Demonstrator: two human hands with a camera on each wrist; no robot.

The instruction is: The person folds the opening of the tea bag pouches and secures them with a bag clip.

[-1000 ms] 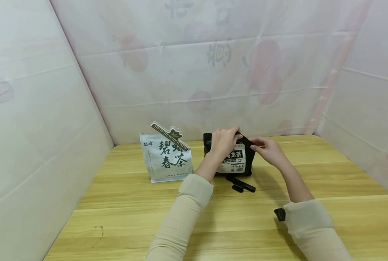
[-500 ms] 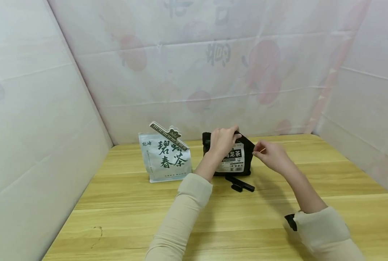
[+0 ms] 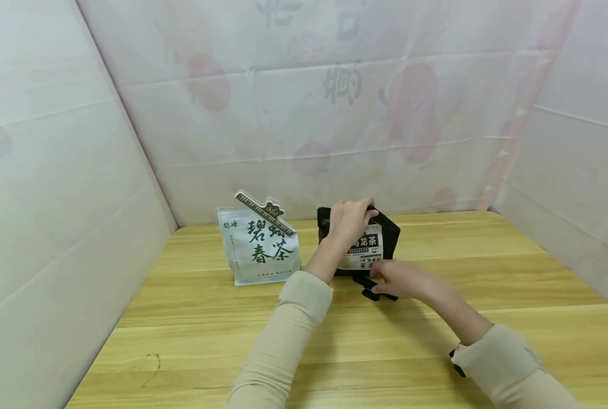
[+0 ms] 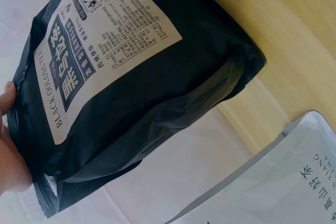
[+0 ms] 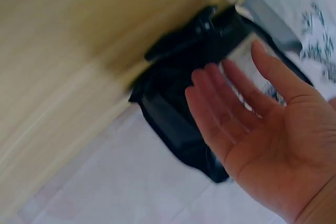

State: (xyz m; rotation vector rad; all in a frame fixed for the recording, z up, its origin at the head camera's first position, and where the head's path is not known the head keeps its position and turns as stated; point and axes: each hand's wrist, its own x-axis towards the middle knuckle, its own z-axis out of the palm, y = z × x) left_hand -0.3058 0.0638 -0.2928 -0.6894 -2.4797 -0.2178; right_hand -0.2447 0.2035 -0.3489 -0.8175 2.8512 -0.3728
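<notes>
My left hand (image 3: 348,221) grips the top edge of a black oolong tea bag (image 3: 389,245) that stands on the table. In the left wrist view the bag's label (image 4: 105,40) faces the camera, and the fingers (image 4: 13,158) hold its upper edge. Just in front of the bag lies a black bag clip (image 3: 369,295). My right hand (image 3: 403,279) is over that clip, thumb and fingers spread around it. In the right wrist view its fingers are parted and loosely bent, with the clip (image 5: 181,38) beyond them; whether they touch it cannot be told.
To the left stands a pale blue tea bag (image 3: 263,253) with a wide patterned clip (image 3: 265,213) slanting across its top right corner. A dark object (image 3: 458,368) shows at the right sleeve cuff. Printed cloth walls (image 3: 283,125) enclose the wooden table (image 3: 206,341).
My right hand has let go of the black bag's right top corner and moved down to the black clip. The left hand keeps its hold on the bag.
</notes>
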